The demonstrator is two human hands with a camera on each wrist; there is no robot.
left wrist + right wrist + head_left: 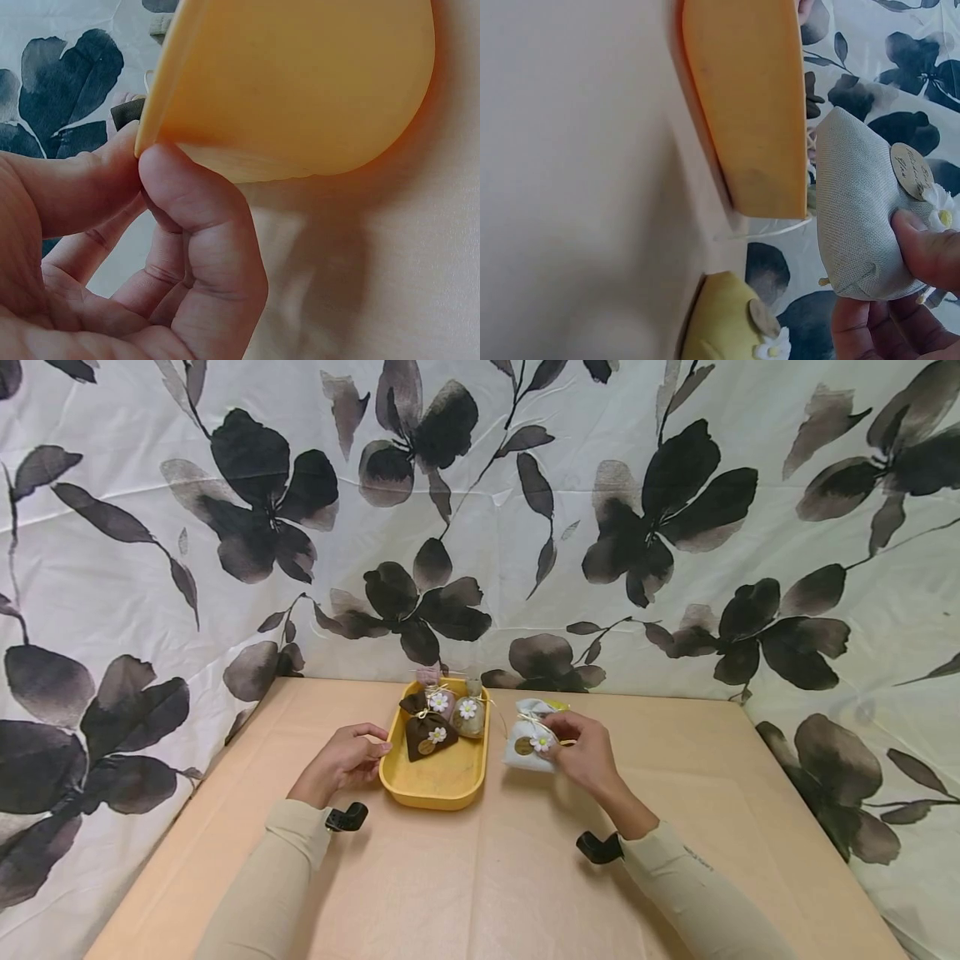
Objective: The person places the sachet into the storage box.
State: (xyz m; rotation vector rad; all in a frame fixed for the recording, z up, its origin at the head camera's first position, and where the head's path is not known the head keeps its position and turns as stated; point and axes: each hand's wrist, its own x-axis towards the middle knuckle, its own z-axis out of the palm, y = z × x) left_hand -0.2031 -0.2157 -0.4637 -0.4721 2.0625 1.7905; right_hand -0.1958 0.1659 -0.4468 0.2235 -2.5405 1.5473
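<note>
The grey pouch (859,217), clamped in the person's right grip (583,752), is apparently just above the table (540,877), beside the yellow tray (435,783), which the left grip (347,762) pinches. An uneven pull there could tilt the tray, sliding the brown pouch (422,733); a loosened right thumb (931,253) could drop the grey one.

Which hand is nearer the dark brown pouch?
Left: left hand pinches the yellow tray left of the dark brown pouch; right hand is farther, rightward, holding a pale pouch.
</note>
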